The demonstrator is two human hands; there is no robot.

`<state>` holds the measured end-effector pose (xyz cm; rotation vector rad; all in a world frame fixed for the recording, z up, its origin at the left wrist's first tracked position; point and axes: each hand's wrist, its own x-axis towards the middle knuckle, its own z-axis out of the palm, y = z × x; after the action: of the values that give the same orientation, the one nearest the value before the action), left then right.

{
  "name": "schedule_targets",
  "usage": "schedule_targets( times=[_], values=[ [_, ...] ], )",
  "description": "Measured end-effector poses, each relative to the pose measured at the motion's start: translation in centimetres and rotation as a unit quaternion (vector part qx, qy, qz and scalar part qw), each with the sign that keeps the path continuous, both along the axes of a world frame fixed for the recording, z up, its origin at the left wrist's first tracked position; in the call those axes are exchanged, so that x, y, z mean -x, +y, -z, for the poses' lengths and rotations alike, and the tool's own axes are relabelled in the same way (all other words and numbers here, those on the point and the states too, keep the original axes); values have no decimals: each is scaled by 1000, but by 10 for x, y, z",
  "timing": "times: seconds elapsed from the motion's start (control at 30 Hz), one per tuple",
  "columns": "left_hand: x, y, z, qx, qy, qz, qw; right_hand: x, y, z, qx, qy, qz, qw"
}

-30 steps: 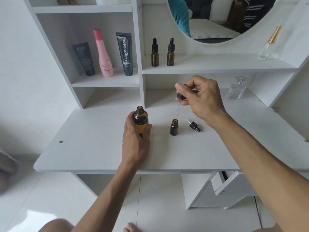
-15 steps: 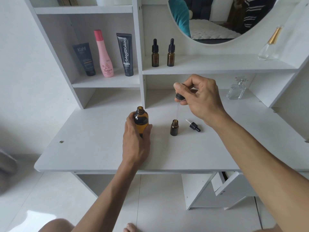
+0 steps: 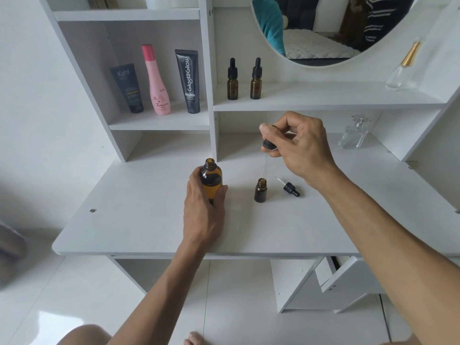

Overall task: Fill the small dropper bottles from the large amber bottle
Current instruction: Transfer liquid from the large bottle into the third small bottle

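Note:
The large amber bottle (image 3: 211, 176) stands uncapped on the white desk (image 3: 139, 220), and my left hand (image 3: 204, 210) wraps its lower half from the front. To its right stands a small open dropper bottle (image 3: 260, 191). My right hand (image 3: 298, 145) pinches a black dropper cap (image 3: 268, 144) above it, the glass pipette (image 3: 265, 165) pointing down with its tip at the small bottle's mouth. A second dropper cap (image 3: 290, 187) lies on its side just right of the small bottle. Two capped dropper bottles (image 3: 232, 80) (image 3: 256, 80) stand on the shelf behind.
Three cosmetic containers stand in the left shelf compartment: a dark tube (image 3: 127, 88), a pink bottle (image 3: 157, 83) and a black tube (image 3: 189, 82). Clear glass perfume bottles sit at the right, one on the desk (image 3: 353, 133) and one on the shelf (image 3: 404, 70). A round mirror (image 3: 323, 28) hangs above.
My right hand has lowered slightly, bringing the pipette tip down to the small bottle's mouth. My left hand stays on the large amber bottle.

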<state>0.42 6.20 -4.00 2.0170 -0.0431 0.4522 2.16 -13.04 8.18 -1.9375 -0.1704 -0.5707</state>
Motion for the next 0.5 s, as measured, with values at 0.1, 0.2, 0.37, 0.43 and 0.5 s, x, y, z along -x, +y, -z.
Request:
schedule_targets(
  times=[0.1,0.2,0.37,0.43,0.5],
  values=[
    [1,0,-2,2,4,-2,1000,2,0,-2,-28,5,-1,1000],
    [2,-1,-3,2,3,-1,1000,6,4,-11,-66,-19,-8,998],
    [1,0,-2,5,5,0,1000,7,26,-26,-153,-51,-41,986],
    [1,-1,-2,6,6,0,1000,5,37,-30,-182,-52,-52,981],
    [2,-1,-3,6,7,1,1000,2,48,-32,-196,-49,-64,977]
  ],
)
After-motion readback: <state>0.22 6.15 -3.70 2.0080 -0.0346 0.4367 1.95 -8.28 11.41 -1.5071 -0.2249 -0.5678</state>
